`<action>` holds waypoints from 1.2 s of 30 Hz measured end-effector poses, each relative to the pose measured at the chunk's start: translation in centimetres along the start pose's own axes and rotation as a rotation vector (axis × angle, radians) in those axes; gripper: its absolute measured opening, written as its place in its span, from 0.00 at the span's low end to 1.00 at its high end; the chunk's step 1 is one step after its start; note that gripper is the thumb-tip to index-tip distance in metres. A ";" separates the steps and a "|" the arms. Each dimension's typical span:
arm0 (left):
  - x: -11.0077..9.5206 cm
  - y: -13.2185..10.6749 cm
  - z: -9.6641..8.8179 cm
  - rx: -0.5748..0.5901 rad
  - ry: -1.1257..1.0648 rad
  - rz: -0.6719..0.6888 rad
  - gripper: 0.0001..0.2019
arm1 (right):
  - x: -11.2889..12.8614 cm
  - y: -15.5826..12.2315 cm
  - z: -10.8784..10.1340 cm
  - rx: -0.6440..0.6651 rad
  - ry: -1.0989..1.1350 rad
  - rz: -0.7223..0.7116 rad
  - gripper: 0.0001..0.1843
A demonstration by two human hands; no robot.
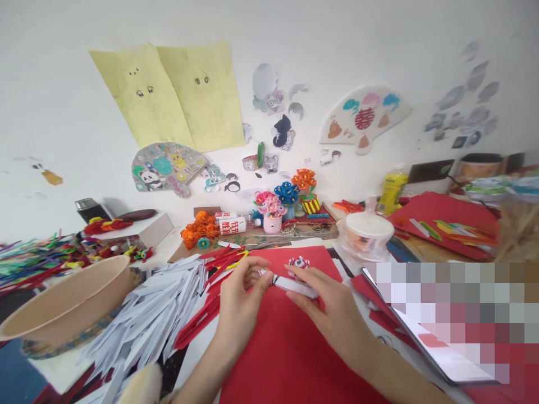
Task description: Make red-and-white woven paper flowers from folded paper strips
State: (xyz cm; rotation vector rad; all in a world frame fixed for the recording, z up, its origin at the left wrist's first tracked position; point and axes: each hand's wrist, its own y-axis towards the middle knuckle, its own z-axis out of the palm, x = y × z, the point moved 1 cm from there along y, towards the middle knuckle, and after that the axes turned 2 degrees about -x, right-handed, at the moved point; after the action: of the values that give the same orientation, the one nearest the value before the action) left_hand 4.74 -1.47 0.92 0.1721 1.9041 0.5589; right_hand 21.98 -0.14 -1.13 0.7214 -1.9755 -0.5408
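Over a large red paper sheet point(282, 359), both hands are on a narrow folded white paper strip point(292, 284). My left hand point(242, 294) pinches the strip's left end between thumb and fingertips. With its fingers bent around the other end, my right hand point(339, 308) grips the strip from the right. A dark line crosses the strip near the left thumb. Just behind the right fingers sits a small red-and-white folded paper piece point(300, 261), partly covered by them. Left of the sheet lie a heap of white paper strips point(155, 314) and some red strips point(197, 322).
A beige oval basket point(71, 286) stands at left. Behind are pipe-cleaner flowers in a pink pot point(273, 224), orange flowers point(201, 227) and a white-lidded tub point(365, 233). A tablet-like device point(446, 353), partly pixelated, lies at right. The wall point(295, 33) closes off the back.
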 end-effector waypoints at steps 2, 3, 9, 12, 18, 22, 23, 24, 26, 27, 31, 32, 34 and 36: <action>-0.3 -0.2 -0.1 -0.028 0.084 0.107 0.04 | -0.1 0.3 0.0 0.155 0.161 0.204 0.14; -0.5 -0.3 -0.1 -0.037 0.143 0.168 0.05 | -0.1 0.4 0.0 0.234 0.236 0.274 0.13; -1.6 -1.6 0.4 -0.285 0.494 0.584 0.06 | 0.0 0.4 -0.3 0.205 0.412 0.403 0.17; -1.9 -1.9 0.8 -0.292 0.549 0.677 0.08 | 0.6 0.1 -0.4 0.088 0.294 0.281 0.17; -2.1 -2.2 1.3 -0.347 0.521 0.654 0.09 | 1.3 -0.5 -0.2 -0.161 0.042 -0.137 0.12; -1.9 -2.4 1.6 -0.326 0.470 0.641 0.09 | 1.2 -0.9 0.0 -0.209 -0.043 -0.264 0.12; -1.9 -2.5 1.6 -0.324 0.458 0.643 0.10 | 1.2 -0.9 0.1 -0.205 -0.058 -0.273 0.12; -1.8 -2.5 1.7 -0.323 0.450 0.645 0.10 | 1.2 -1.0 0.1 -0.203 -0.068 -0.280 0.13; -1.8 -2.5 1.8 -0.325 0.442 0.645 0.10 | 1.2 -1.0 0.2 -0.206 -0.080 -0.300 0.12; -1.8 -2.5 1.9 -0.327 0.439 0.641 0.10 | 1.2 -1.0 0.2 -0.209 -0.081 -0.311 0.12; -1.7 -2.5 2.1 -0.306 0.421 0.620 0.11 | 1.3 -1.0 0.1 -0.202 -0.074 -0.340 0.13; -1.7 -2.5 2.2 -0.303 0.422 0.624 0.11 | 1.2 -1.0 0.1 -0.192 -0.068 -0.340 0.13; -1.6 -2.6 2.2 -0.303 0.432 0.646 0.11 | 1.2 -1.0 0.1 -0.178 -0.060 -0.340 0.14; -1.6 -2.6 2.1 -0.287 0.443 0.652 0.11 | 1.1 -1.1 0.2 -0.165 -0.055 -0.340 0.14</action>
State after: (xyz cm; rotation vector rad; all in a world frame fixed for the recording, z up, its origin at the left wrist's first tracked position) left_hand 7.64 -3.71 0.42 0.5243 2.1508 1.3943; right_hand 21.69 -1.66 -1.18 0.9516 -1.8400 -0.9240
